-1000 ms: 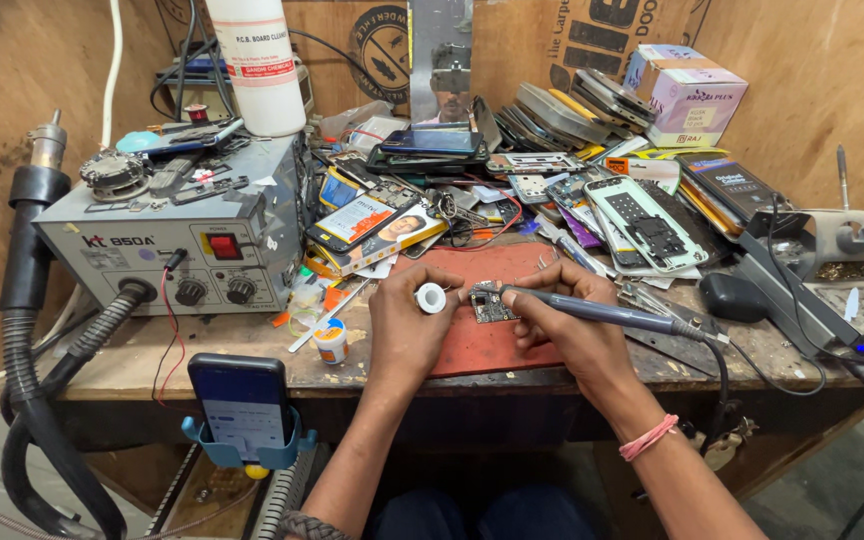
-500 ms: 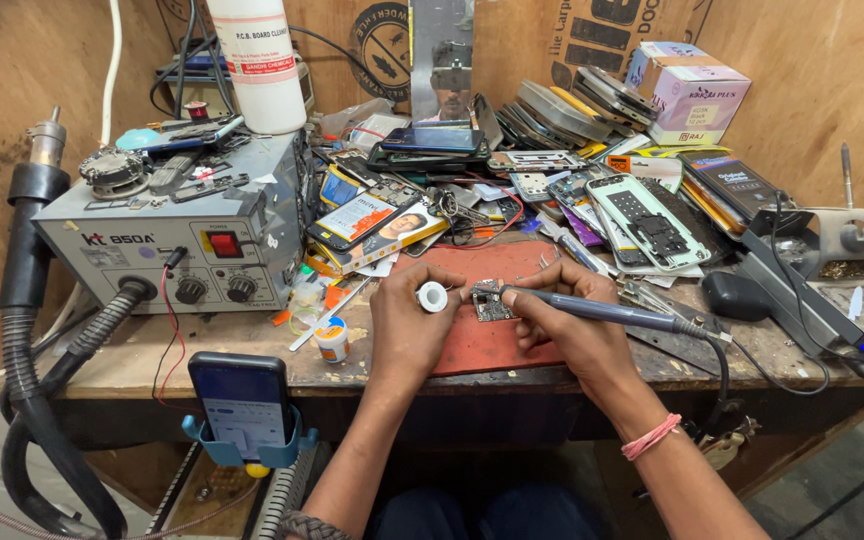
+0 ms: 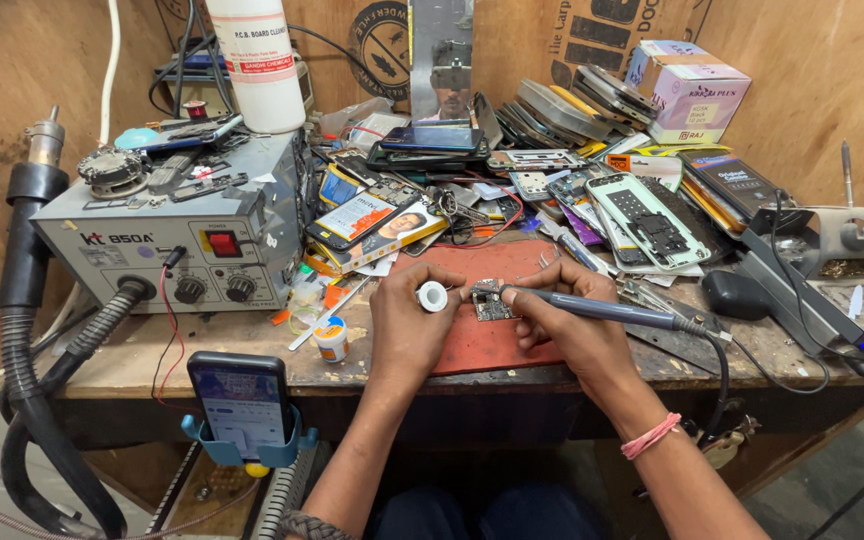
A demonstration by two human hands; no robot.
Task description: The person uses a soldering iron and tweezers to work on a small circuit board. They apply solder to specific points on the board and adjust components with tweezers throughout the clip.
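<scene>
Bench: wooden worktop (image 3: pixel 152 360) crowded with phone parts, plywood walls behind.
Right hand: the right hand (image 3: pixel 567 325) is closed in a pen grip on the soldering iron (image 3: pixel 602 310), its tip resting on the small circuit board (image 3: pixel 492 302).
Left hand: the left hand (image 3: pixel 412 330) pinches a little white solder spool (image 3: pixel 433 296) between thumb and fingers, just beside the board's left edge.
Board's place: it lies on the red mat (image 3: pixel 497 345), between the two hands, near the front of the bench.
Change: almost none against the earlier pictures; both hands hold the same pose, and the iron's tip sits at the same spot on the board. I read that as steady, unfinished work on one point.
Near left: a small white pot (image 3: pixel 331 340) and a phone in a blue cradle (image 3: pixel 242 405) clipped to the bench edge.
Far left: grey hot-air station (image 3: pixel 177 240) with its black hose (image 3: pixel 22 400); white bottle (image 3: pixel 257 60) behind.
Right: opened phone frames (image 3: pixel 642 215), a pink-and-white box (image 3: pixel 690 88), an iron stand (image 3: pixel 852 240).
</scene>
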